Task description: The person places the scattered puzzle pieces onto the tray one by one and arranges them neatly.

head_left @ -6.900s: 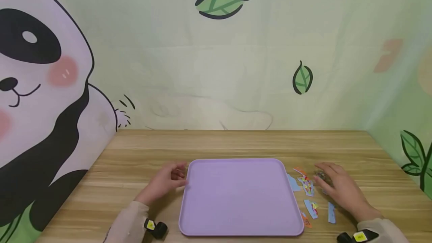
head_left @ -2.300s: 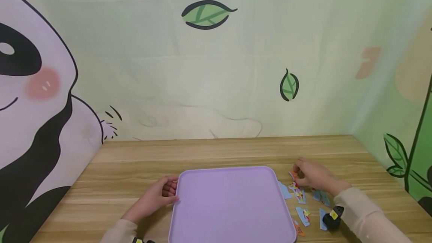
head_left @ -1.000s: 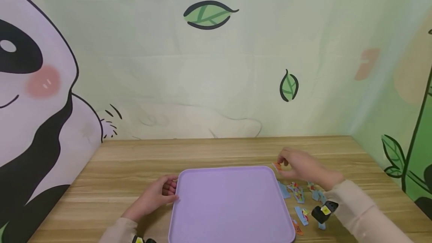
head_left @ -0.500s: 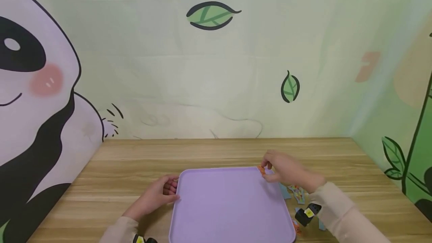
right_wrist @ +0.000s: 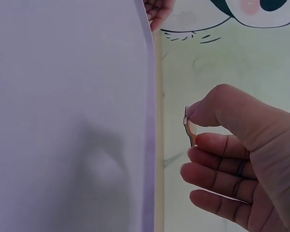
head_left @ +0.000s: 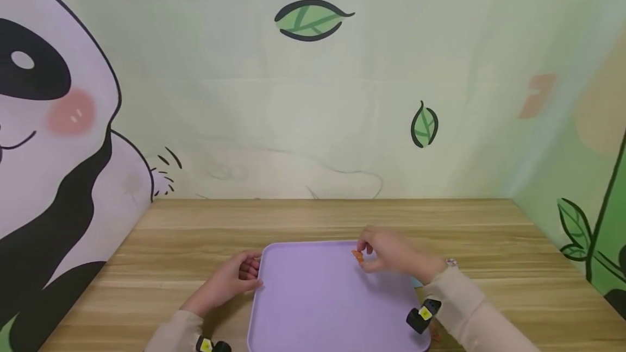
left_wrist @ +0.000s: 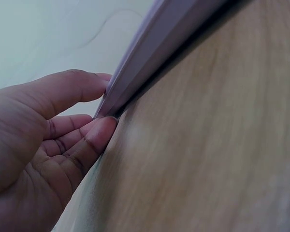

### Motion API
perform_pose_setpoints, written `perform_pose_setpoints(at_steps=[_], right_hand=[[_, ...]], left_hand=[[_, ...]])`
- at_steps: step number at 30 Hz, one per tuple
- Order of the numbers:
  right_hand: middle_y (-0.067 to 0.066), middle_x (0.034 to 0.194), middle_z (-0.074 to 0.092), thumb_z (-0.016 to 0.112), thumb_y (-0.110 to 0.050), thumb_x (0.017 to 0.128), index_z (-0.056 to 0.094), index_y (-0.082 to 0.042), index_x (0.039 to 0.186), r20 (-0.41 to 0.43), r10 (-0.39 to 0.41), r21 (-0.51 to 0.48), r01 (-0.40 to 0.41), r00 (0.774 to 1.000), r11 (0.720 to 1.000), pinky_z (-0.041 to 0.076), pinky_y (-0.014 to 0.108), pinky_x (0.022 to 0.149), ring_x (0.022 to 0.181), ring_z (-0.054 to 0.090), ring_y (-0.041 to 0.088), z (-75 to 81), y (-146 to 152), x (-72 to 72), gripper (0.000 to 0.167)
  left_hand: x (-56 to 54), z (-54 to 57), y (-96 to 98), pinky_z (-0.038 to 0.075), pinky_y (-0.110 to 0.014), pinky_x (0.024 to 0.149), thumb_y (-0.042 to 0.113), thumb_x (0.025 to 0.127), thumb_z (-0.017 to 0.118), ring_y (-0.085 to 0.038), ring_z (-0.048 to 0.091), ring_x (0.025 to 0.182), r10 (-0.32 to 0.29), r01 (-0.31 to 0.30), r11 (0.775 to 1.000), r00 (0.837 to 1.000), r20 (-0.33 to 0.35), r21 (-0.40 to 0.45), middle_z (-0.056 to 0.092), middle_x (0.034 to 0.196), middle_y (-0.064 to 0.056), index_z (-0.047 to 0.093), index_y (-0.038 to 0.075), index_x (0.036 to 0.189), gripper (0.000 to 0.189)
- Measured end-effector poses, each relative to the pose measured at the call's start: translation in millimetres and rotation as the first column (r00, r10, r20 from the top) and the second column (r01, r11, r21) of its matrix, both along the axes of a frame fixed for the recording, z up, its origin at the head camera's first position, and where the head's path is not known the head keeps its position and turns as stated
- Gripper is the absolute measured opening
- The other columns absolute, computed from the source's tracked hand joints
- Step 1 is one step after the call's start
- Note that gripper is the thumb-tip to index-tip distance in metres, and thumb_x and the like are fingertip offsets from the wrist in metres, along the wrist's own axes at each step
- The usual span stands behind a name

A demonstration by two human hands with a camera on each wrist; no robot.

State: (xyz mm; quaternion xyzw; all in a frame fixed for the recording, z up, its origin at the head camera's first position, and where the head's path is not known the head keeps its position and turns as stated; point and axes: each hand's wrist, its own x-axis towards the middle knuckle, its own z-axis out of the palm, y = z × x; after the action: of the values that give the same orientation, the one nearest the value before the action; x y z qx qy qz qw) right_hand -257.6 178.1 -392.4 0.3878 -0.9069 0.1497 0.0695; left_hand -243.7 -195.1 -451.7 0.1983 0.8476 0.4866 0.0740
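A flat lilac tray [head_left: 332, 308] lies on the wooden table in the head view. At its left rim, my left hand [head_left: 227, 282] holds the edge; the left wrist view shows the thumb and fingertips [left_wrist: 104, 129] of that hand on the rim. Over the tray's far right part, my right hand [head_left: 396, 254] pinches a small orange puzzle piece [head_left: 358, 256] between thumb and fingers. Seen nearly edge-on in the right wrist view, the thin piece [right_wrist: 189, 128] is apart from the tray, and the other fingers are loosely bent.
Right of the tray, loose puzzle pieces are mostly hidden by my right arm; a blue one [head_left: 417, 282], a patterned one [head_left: 451, 262] and an orange one [head_left: 435, 334] peek out. The wooden table [head_left: 205, 221] ends at a printed backdrop [head_left: 235, 96].
My right hand has taken the orange piece from the pieces on the right and carried it leftward over the tray's far rim. The left hand stays at the left rim.
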Motion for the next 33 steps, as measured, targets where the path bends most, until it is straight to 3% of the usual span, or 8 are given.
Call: perform_pose_setpoints(at_steps=[11,22,33], right_hand=[[0.0,0.077,0.062,0.07,-0.02,0.071,0.064,-0.012,0.084,0.075,-0.034,0.099,0.026,0.997,0.995,0.042,0.015,0.061,0.068,0.05,0.004,-6.4,-39,0.3,0.016],[-0.003,0.078,0.059,0.073,-0.02,0.072,0.064,-0.012,0.085,0.09,-0.012,0.136,0.0,0.996,0.991,0.043,0.015,0.063,0.068,0.049,0.003,-14.5,-72,-1.8,0.017],[-0.008,0.073,0.053,0.073,-0.022,0.073,0.062,-0.012,0.08,0.065,-0.077,0.153,0.067,0.995,0.986,0.039,0.018,0.059,0.065,0.044,0.005,-19.4,-91,-1.4,0.016]], left_hand=[[-2.9,-2.3,-0.7,0.053,-0.02,0.079,0.002,0.079,0.074,-0.02,0.058,0.094,0.002,-0.002,1.0,1.0,-0.005,-0.001,0.06,0.105,-0.016,0.045,-0.012,0.131,0.061],[-2.0,-4.0,-1.6,0.053,-0.018,0.079,0.001,0.078,0.074,-0.019,0.058,0.093,-0.004,0.004,1.0,1.0,-0.023,-0.005,0.06,0.104,-0.017,0.045,-0.014,0.13,0.061],[-2.3,-3.5,-0.7,0.053,-0.019,0.079,0.001,0.078,0.074,-0.019,0.058,0.093,-0.013,0.013,1.0,1.0,-0.022,0.008,0.059,0.104,-0.016,0.045,-0.014,0.13,0.061]])
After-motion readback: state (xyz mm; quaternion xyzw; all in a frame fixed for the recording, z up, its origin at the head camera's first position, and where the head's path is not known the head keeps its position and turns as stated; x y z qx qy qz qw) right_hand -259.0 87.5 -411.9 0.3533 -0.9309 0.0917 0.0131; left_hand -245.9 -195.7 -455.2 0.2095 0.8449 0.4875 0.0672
